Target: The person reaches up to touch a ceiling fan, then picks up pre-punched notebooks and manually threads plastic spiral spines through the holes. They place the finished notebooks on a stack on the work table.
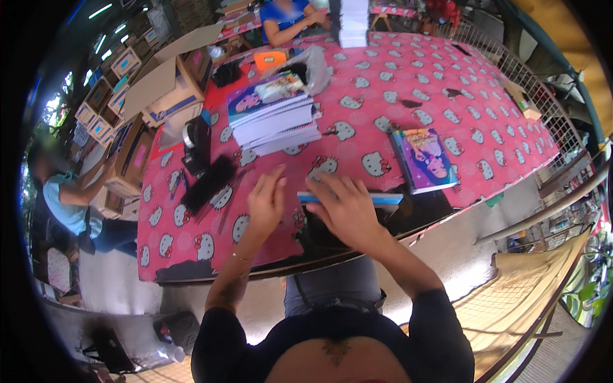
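My right hand (345, 207) is closed over a thin, flat blue-edged piece (386, 199), seen almost on edge at the table's near side. It may be a notebook, but its faces are hidden. To its left, my left hand (267, 196) is raised over the table with fingers bent and fingertips close together; anything between them is too small to make out. A spiral notebook (426, 159) with a purple illustrated cover lies to the right. Beyond my hands stands a stack of spiral notebooks (274, 124). A bundle of black binding coils (209, 186) lies left of my left hand.
The table (345, 163) has a pink patterned cover, worn dark along its near edge. A black tool (196, 143), an orange item (271, 59), a clear plastic bag (317, 70) and a tall paper stack (354, 24) stand farther off. Cardboard boxes (169, 86) and two people are beyond.
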